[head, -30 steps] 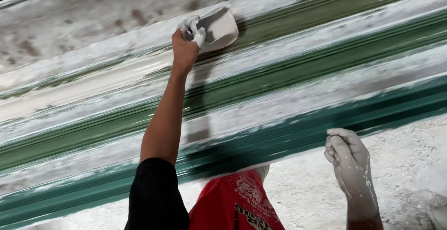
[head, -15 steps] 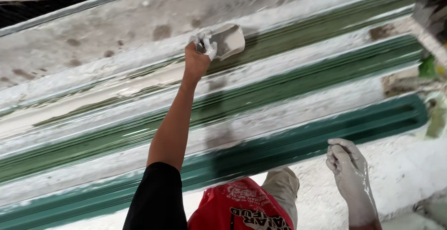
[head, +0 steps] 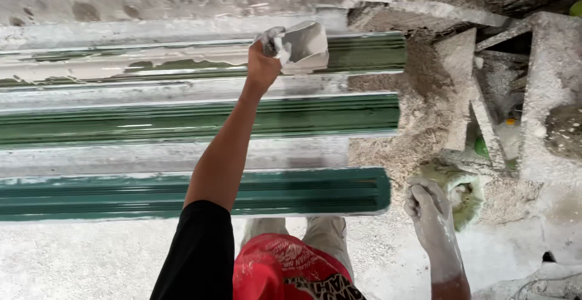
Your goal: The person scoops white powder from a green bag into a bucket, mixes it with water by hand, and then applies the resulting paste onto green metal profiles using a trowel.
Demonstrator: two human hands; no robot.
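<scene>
Here, the left hand [head: 264, 63] grips a flat, putty-caked scraper blade [head: 306, 45] near top centre, on the partly whitened far green ribbed metal rail [head: 364, 51]; nearer rails look uncoated. The plaster-dusted right hand [head: 427, 206], lower right, curls seemingly empty.

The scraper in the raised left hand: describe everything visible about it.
The scraper is a flat, wide blade, pale grey and smeared with whitish paste, so its material is hard to tell. The left hand grips it at one end, hiding the handle. It lies tilted, its broad face turned towards the camera, over the farthest green moulding, near that strip's right end. Whether its edge touches the strip cannot be told.
</scene>
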